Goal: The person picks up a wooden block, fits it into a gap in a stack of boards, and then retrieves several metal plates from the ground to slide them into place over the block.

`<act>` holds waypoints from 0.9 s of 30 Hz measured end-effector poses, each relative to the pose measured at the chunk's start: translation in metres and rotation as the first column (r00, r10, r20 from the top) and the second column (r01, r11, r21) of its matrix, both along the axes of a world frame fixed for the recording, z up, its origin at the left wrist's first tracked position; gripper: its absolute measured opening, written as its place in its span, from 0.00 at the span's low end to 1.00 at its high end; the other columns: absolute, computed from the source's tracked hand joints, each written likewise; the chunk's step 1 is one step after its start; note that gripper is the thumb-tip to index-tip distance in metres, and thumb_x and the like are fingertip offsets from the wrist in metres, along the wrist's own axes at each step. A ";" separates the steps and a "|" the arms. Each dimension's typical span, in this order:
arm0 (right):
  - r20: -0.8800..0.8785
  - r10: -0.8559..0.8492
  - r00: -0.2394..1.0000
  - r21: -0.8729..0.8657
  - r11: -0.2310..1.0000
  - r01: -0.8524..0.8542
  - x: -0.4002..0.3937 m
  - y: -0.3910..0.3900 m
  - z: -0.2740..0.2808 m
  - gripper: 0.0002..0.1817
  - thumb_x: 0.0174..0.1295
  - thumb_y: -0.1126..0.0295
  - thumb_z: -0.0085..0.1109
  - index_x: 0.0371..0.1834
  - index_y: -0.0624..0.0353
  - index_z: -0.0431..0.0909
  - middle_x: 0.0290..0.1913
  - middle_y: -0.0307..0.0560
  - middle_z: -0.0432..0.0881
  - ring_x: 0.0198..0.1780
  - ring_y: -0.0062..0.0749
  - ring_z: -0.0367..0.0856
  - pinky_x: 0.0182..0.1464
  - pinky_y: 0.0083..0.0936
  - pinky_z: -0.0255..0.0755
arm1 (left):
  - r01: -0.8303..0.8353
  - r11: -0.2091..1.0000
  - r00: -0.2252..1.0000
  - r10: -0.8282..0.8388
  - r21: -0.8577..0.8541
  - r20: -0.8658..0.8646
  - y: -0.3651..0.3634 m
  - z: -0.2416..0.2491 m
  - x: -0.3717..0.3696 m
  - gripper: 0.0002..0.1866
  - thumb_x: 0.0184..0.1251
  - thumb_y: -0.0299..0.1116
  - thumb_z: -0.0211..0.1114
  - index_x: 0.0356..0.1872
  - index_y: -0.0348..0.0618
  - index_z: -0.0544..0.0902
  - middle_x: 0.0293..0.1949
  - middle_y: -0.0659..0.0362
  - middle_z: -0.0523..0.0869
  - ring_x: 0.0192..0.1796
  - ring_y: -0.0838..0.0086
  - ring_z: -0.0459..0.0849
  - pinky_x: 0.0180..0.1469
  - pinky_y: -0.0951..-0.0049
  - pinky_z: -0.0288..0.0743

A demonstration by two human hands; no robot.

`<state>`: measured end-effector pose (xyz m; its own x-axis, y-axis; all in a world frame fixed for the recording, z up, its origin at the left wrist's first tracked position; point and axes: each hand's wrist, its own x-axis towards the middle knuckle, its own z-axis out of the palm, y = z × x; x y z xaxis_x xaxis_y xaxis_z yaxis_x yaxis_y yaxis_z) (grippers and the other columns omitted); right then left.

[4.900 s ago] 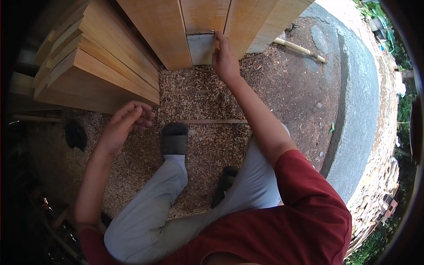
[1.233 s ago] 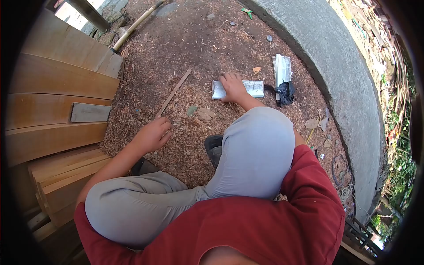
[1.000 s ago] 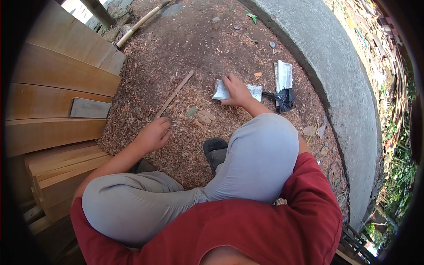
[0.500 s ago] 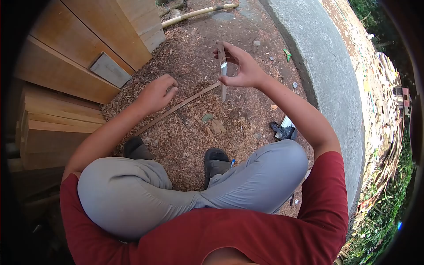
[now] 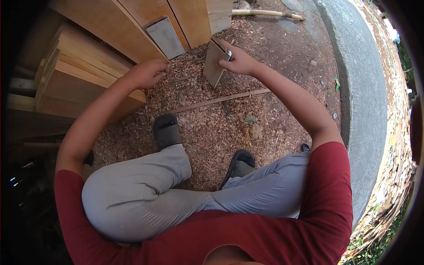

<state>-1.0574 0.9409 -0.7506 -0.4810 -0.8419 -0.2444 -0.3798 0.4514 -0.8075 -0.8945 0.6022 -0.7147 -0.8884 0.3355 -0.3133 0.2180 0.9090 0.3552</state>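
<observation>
My right hand [image 5: 238, 61] grips a small flat wooden piece [image 5: 214, 65] by its upper edge and holds it tilted above the sawdust ground, close to the upright planks [image 5: 190, 17]. A second small grey-faced piece [image 5: 164, 37] leans against those planks just to the left. My left hand [image 5: 145, 73] is loosely curled with nothing in it, hovering at the corner of the stacked boards [image 5: 84, 75]. I sit low with both knees bent, grey trousers and dark shoes in front of me.
A thin wooden strip [image 5: 221, 100] lies across the sawdust-covered ground [image 5: 212, 128]. A curved concrete kerb [image 5: 362, 88] runs along the right. A bamboo pole [image 5: 265, 14] lies at the top. Dark clutter fills the far left.
My right hand picked a small flat piece off the ground at the right and carried it left to the planks. My view turned back toward the boards, and my left hand rose to the stack.
</observation>
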 end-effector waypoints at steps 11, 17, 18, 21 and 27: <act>-0.090 -0.181 0.979 -0.351 0.926 0.139 -0.037 -0.058 -0.011 0.26 0.70 0.58 0.72 0.67 0.60 0.82 0.44 0.52 0.93 0.42 0.37 0.91 0.49 0.35 0.83 | -0.216 0.974 0.813 0.139 -0.071 -0.565 -0.015 0.032 -0.036 0.23 0.77 0.32 0.65 0.70 0.39 0.79 0.76 0.47 0.75 0.78 0.50 0.73 0.79 0.55 0.70; -0.336 -0.328 0.883 -0.308 0.924 0.227 -0.041 -0.093 0.024 0.25 0.71 0.56 0.72 0.67 0.55 0.82 0.34 0.54 0.88 0.32 0.38 0.84 0.38 0.37 0.77 | -0.279 0.906 0.811 0.044 -0.320 -0.583 -0.027 0.006 -0.057 0.34 0.76 0.30 0.64 0.80 0.33 0.67 0.83 0.41 0.63 0.83 0.45 0.65 0.86 0.50 0.58; -0.337 -0.326 0.883 -0.311 0.924 0.223 -0.046 -0.099 0.019 0.25 0.71 0.56 0.72 0.67 0.55 0.82 0.34 0.54 0.88 0.32 0.38 0.84 0.38 0.37 0.77 | -0.282 0.904 0.809 0.045 -0.321 -0.586 -0.029 0.004 -0.057 0.34 0.76 0.30 0.64 0.80 0.33 0.67 0.83 0.41 0.63 0.83 0.45 0.65 0.86 0.50 0.58; -0.303 -0.347 0.888 -0.434 0.879 0.195 -0.058 -0.115 0.010 0.25 0.75 0.54 0.70 0.68 0.55 0.80 0.34 0.46 0.87 0.32 0.26 0.79 0.37 0.30 0.74 | -0.260 0.874 0.831 -0.013 -0.410 -0.556 -0.031 -0.001 -0.056 0.35 0.74 0.29 0.64 0.80 0.32 0.66 0.83 0.40 0.65 0.82 0.45 0.67 0.86 0.49 0.58; -0.151 -0.317 0.936 -0.594 0.786 0.171 -0.080 -0.140 -0.027 0.23 0.71 0.57 0.72 0.64 0.54 0.83 0.36 0.55 0.89 0.35 0.43 0.87 0.42 0.38 0.80 | -0.258 0.816 0.766 -0.154 -0.517 -0.624 -0.028 0.003 -0.057 0.31 0.72 0.25 0.61 0.76 0.29 0.70 0.76 0.37 0.74 0.78 0.46 0.74 0.85 0.50 0.59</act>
